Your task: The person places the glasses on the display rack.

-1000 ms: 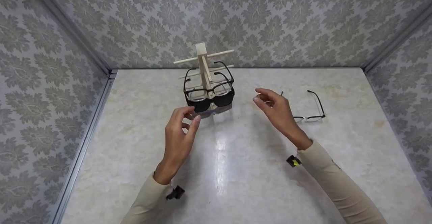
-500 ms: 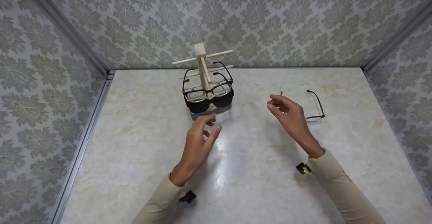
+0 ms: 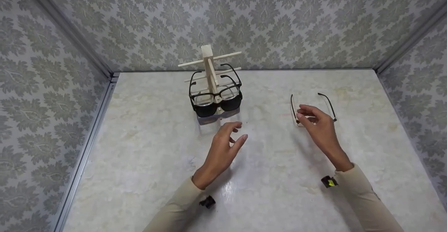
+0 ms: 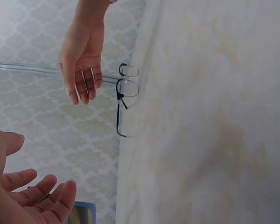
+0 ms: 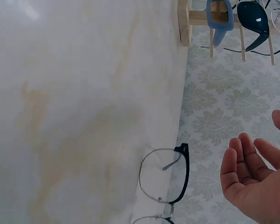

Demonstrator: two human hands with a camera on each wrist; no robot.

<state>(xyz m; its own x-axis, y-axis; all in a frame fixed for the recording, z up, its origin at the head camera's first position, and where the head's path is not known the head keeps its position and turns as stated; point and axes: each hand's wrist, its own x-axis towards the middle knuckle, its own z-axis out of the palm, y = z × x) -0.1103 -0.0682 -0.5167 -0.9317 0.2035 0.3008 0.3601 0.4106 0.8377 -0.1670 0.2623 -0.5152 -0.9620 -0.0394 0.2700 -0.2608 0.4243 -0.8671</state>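
Note:
My left hand [image 3: 223,150] hovers over the middle of the table, in front of the display stand, fingers loosely bent and holding nothing. Over the front of a pair of eyeglasses [image 5: 186,170] is my right hand [image 3: 319,130], also holding nothing. In the right wrist view a gap separates that hand from the glasses. Dark upper rims and thin lower rims mark this pair, which rests on the table with temples [image 3: 293,106] unfolded towards the back. The head view hides most of its lenses behind the hand.
A wooden display stand [image 3: 208,62] at the back left bears clear black-framed eyeglasses [image 3: 216,94], black sunglasses [image 3: 206,110] and, lowest, blue-framed sunglasses [image 5: 219,13]. Bare pegs [image 3: 227,55] jut from its top. Patterned walls [image 3: 258,22] enclose the table [image 3: 139,155].
My left hand has moved right and towards me, away from the stand. My right hand has moved right and nearer me, to over the table eyeglasses. The glasses stay in place.

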